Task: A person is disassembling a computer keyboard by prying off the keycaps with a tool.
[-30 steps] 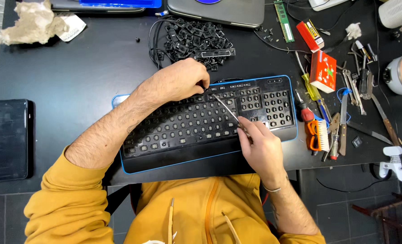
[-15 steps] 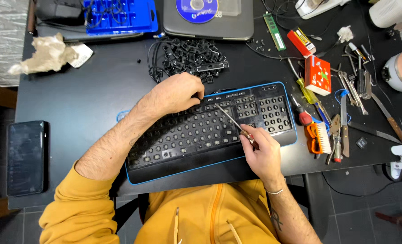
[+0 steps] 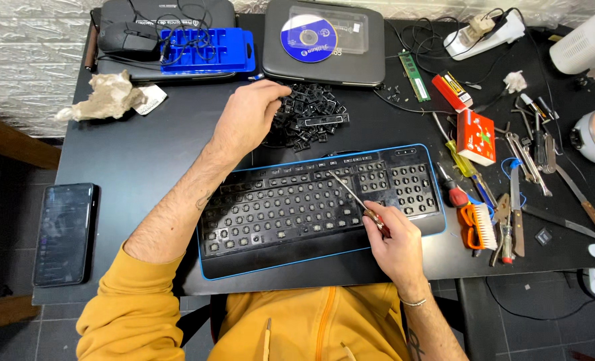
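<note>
Holding a thin screwdriver [image 3: 351, 195] in a closed grip, the right hand [image 3: 396, 244] rests on the front right part of the black keyboard [image 3: 321, 207], which lies along the near edge of the dark table [image 3: 150, 154] with its keycaps off. The tool's tip points up and left over the bare switch rows. The left hand [image 3: 247, 120] reaches toward the back of the table, fingers curled down at the left side of the pile of loose black keycaps [image 3: 311, 115]; I cannot tell whether it already pinches one.

The likeliest slip seems to be the screwdriver tip dragging across the exposed switches while attention is on the pile, scratching or bending a stem. A cap pinched loosely could drop among the cables near the back edge, or scatter its neighbours toward the closed laptop [image 3: 324, 43]. The orange brush [image 3: 478, 226] and the red-handled screwdriver [image 3: 452, 194] lie just beside the keyboard's right end, where the right elbow could nudge them off the crowded right side.
</note>
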